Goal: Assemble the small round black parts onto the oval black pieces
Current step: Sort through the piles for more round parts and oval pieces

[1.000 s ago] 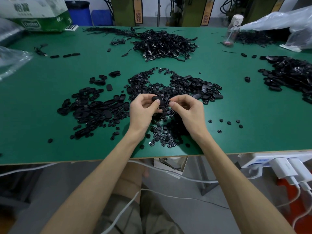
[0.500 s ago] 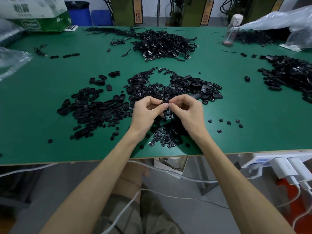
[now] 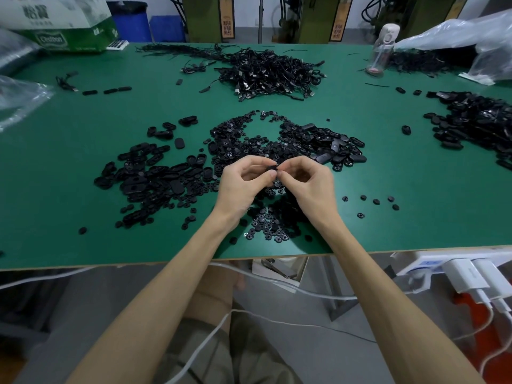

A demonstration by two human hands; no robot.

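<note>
My left hand (image 3: 245, 184) and my right hand (image 3: 307, 184) meet fingertip to fingertip over the table's middle, pinching one small black oval piece (image 3: 272, 168) between them. Whether a round part sits on it is hidden by the fingers. Small round black parts (image 3: 266, 231) lie scattered under and in front of my hands. A spread of oval black pieces (image 3: 155, 176) lies to the left, and more oval pieces (image 3: 332, 145) are heaped just beyond my right hand.
The green table (image 3: 55, 217) also carries a tangle of black cables (image 3: 271, 70) at the back, another black heap (image 3: 476, 120) at far right, a clear bottle (image 3: 381, 51), plastic bags and a green carton (image 3: 69, 31). Chargers (image 3: 465, 278) hang at the front right edge.
My hands closed together from slightly apart. The black piece, earlier shown flat in my left fingers, is now pinched between both hands' fingertips.
</note>
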